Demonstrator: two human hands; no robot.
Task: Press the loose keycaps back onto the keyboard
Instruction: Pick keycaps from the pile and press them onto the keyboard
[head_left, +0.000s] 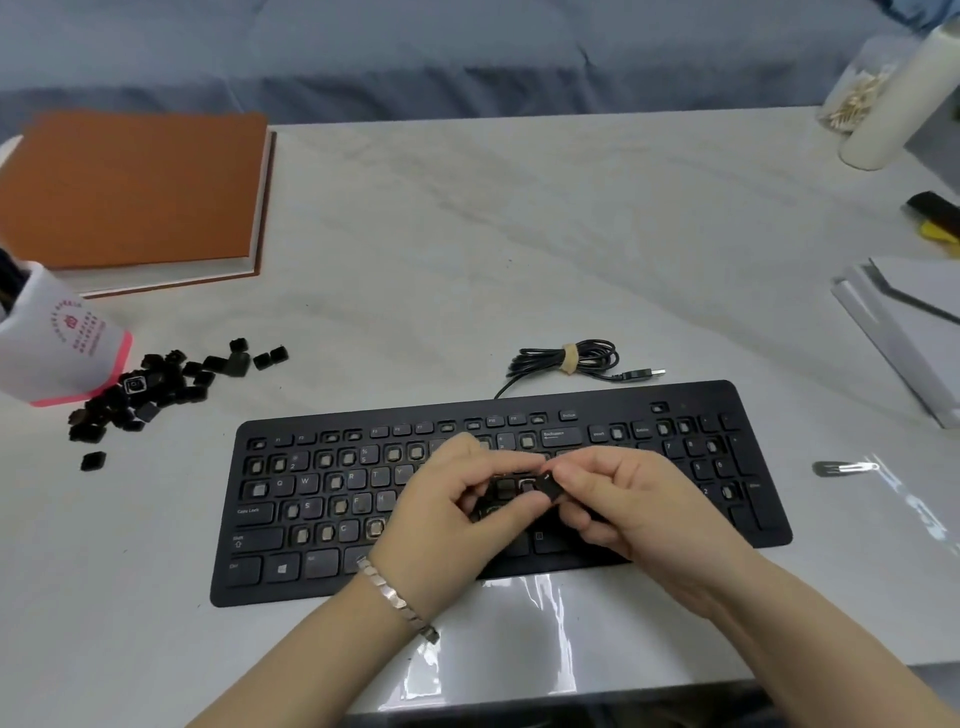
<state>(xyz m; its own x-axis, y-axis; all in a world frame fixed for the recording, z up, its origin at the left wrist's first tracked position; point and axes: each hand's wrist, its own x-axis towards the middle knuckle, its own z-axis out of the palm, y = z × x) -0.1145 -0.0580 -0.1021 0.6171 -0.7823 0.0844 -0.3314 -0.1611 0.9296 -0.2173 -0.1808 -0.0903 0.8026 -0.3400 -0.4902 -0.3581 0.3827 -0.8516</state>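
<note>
A black keyboard lies in front of me on the white table, with many bare key sockets among the seated keys. Both hands hover over its middle rows. My right hand pinches a small black keycap between thumb and fingers. My left hand has its fingers curled, their tips touching the same keycap from the left. A pile of loose black keycaps lies on the table to the keyboard's upper left, with one stray keycap nearer me.
A white cup with a pink base stands beside the pile. An orange-covered book lies far left. The keyboard's coiled cable sits behind it. A metal clip, a grey folder and a white bottle are to the right.
</note>
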